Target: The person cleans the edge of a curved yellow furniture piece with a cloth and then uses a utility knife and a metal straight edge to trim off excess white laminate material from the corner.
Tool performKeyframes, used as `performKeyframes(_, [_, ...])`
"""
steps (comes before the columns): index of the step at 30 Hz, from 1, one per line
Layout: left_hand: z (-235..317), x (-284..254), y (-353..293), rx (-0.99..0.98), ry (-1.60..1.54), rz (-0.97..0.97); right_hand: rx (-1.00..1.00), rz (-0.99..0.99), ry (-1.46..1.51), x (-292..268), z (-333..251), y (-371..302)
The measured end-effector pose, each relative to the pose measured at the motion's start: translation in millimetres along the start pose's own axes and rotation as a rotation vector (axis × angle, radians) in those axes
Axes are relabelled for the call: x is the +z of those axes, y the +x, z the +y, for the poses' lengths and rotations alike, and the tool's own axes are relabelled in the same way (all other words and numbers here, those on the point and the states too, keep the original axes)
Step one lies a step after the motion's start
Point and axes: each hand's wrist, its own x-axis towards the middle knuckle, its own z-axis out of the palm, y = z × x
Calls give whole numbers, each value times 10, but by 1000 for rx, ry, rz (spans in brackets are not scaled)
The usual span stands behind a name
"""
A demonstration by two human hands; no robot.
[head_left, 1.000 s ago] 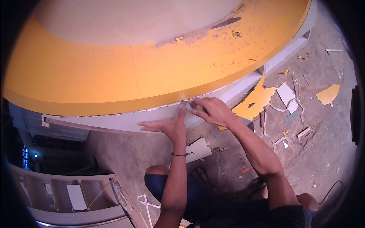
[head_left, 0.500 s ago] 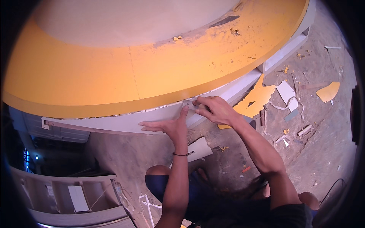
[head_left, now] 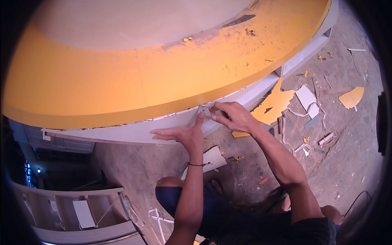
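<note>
My right hand (head_left: 233, 116) is closed round a small scraper (head_left: 205, 110), a flat grey metal blade whose handle is hidden in my fingers. The blade lies at the rough, ragged seam beneath the yellow rim of a large curved counter (head_left: 102, 87). Against the white curved panel (head_left: 110, 132) below that rim rests my left hand (head_left: 188, 136). Its fingers stretch out to the left along the panel, while the raised thumb touches or nearly touches the blade.
Torn yellow sheet pieces (head_left: 272, 104), white scraps (head_left: 306, 100) and a cardboard-like roll (head_left: 326, 139) litter the floor at right. A white board piece (head_left: 210, 159) lies below my hands. At lower left stands a curved shelf unit (head_left: 94, 190) with compartments. Dust and crumbs spot the counter top.
Both hands and the scraper have shifted very slightly to the right along the seam. The whole view has moved a little too; my grip looks the same.
</note>
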Motion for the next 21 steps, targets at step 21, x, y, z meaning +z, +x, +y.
performKeyframes(21, [13, 195, -36, 26, -49, 48, 11, -5, -100, -115, 46, 24])
